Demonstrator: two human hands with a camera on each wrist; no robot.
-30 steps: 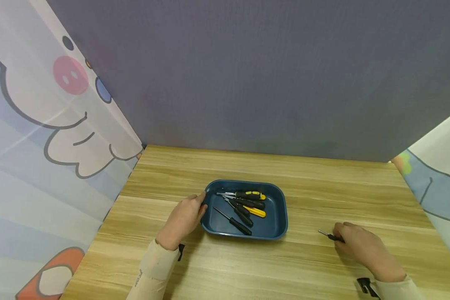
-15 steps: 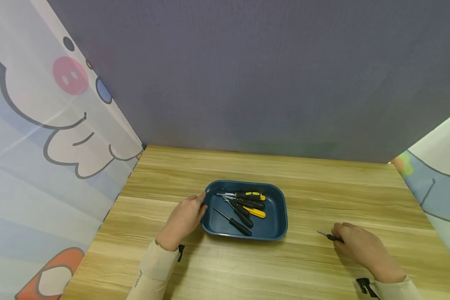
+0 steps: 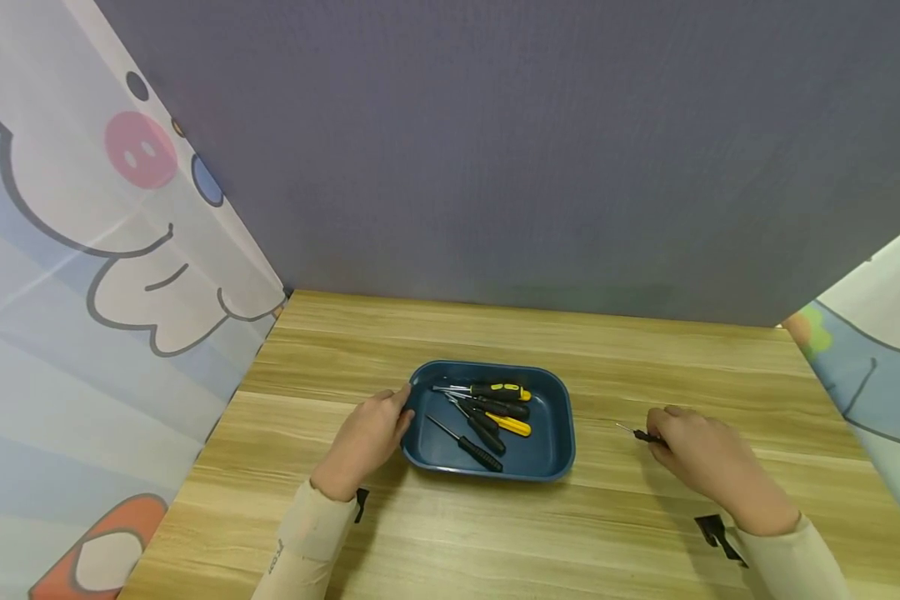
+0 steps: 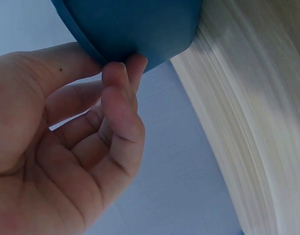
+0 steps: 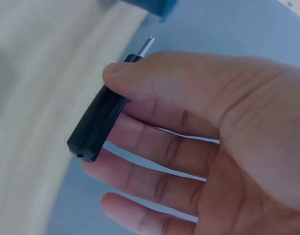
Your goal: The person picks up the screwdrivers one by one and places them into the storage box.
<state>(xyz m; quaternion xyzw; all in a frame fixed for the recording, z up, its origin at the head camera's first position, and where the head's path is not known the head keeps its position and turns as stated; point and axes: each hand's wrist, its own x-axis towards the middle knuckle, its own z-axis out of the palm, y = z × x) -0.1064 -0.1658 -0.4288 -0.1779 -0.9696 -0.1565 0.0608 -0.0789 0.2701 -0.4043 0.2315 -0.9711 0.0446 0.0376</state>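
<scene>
A blue tray (image 3: 543,454) stands mid-table with several screwdrivers inside. My left hand (image 3: 367,437) pinches its left rim, thumb over the edge and fingertips against the outer wall, as the left wrist view shows. To the right of the tray, my right hand (image 3: 708,462) holds a small screwdriver (image 5: 98,120) with a black handle, pinched between thumb and fingers, its short metal tip pointing toward the tray. In the tray lie a black-and-yellow screwdriver (image 3: 498,391), a yellow-handled one (image 3: 512,425) and several black-handled ones, among them a ribbed one (image 3: 482,454) at the front.
The wood-grain table (image 3: 510,533) extends around the tray on all sides. A grey panel (image 3: 525,167) rises along its back edge. Cartoon-printed curtains (image 3: 67,333) hang at the left and right sides.
My right hand has lifted the small screwdriver and moved it a little left and away from me. The left hand and the tray have stayed in place.
</scene>
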